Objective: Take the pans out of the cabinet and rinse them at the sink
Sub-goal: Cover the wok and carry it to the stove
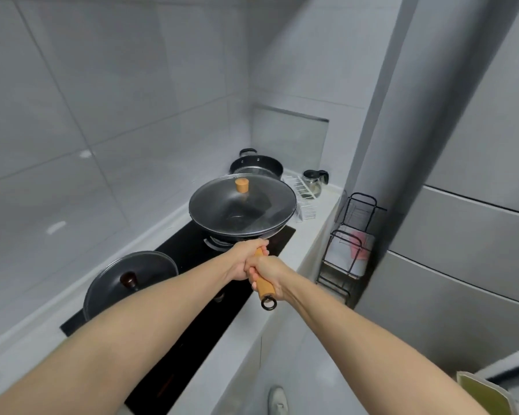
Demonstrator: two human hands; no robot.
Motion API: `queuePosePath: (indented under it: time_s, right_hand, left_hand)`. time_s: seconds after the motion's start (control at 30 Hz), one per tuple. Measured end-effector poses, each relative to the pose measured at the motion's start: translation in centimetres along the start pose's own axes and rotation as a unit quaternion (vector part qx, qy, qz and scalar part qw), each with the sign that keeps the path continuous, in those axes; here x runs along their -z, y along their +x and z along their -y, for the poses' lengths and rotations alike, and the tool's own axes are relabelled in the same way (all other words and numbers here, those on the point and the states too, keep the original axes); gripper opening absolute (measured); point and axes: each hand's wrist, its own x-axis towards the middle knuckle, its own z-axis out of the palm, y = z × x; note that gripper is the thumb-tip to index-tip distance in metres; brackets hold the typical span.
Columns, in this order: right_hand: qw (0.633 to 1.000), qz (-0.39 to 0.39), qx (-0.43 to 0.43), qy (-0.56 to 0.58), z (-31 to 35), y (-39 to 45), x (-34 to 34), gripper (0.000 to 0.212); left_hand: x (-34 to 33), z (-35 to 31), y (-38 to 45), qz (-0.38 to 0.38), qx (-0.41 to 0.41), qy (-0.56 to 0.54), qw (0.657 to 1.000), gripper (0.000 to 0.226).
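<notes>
A large dark wok with a glass lid and a tan knob sits over the far burner of the black stove. Its wooden handle points toward me and ends in a black ring. My left hand grips the handle close to the wok. My right hand grips it just behind, with the fingers of both wrapped round the wood. A second pan with a glass lid and dark knob rests on the near burner. A black pot stands behind the wok.
A white wire rack and a glass kettle stand on the white counter at the far right. A black wire shelf stands on the floor beside the counter's end. Tiled walls close in the left and back.
</notes>
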Motion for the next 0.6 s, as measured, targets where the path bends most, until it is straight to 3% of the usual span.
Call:
queuePosePath:
  time_s: [0.3,0.6]
  right_hand:
    - [0.997,0.051,-0.043,-0.027,2.9,10.5,-0.1,0.016]
    - [0.995,0.074,-0.067,-0.005,1.8,13.3,-1.1,0.018]
  left_hand:
    - [2.6,-2.8,9.9,-0.049,0.013,-0.015,0.999,0.034]
    - [4.7,-2.5,12.1,-0.041,0.034,-0.002,0.999,0.035]
